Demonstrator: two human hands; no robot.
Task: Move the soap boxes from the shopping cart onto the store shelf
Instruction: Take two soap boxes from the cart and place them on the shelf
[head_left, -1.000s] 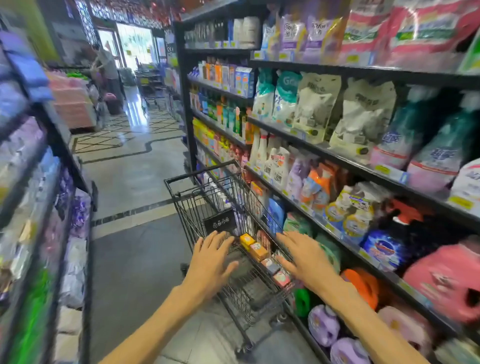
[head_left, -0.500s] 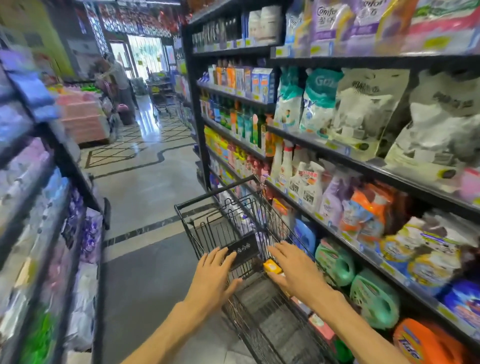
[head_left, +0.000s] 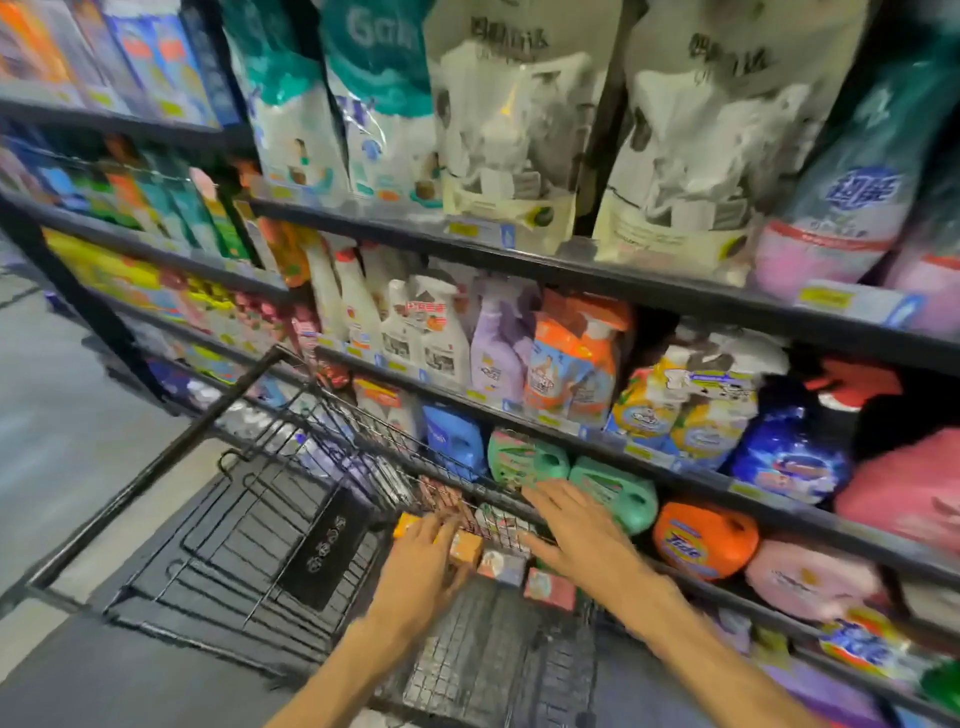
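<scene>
Soap boxes: a short row of small cartons, orange, bluish and pink-red, lying along the right inner wall of the shopping cart, on its wire floor. One more orange carton shows just beyond the left fingertips.

Left hand: reached down into the cart, fingers fairly straight and laid over the orange box at the near end of the row; touching it, but whether the grip has closed round it cannot be told through the blur. The box sits under the fingertips, not in the palm.

Right hand: flat, fingers spread, held over the cart's right rim just beside the row; its grip is wide and holds nothing. The boxes lie below and left of it.

Store shelf: dark tiers close on the right, stocked with refill pouches, spray bottles, green jugs and an orange jug.

Change against half a second earlier: the view has swung right and down, so the aisle and doorway have left the frame and the shelf fills it. The left hand has moved off the cart's black placard onto the boxes; the right hand has shifted from the boxes toward the rim.
</scene>
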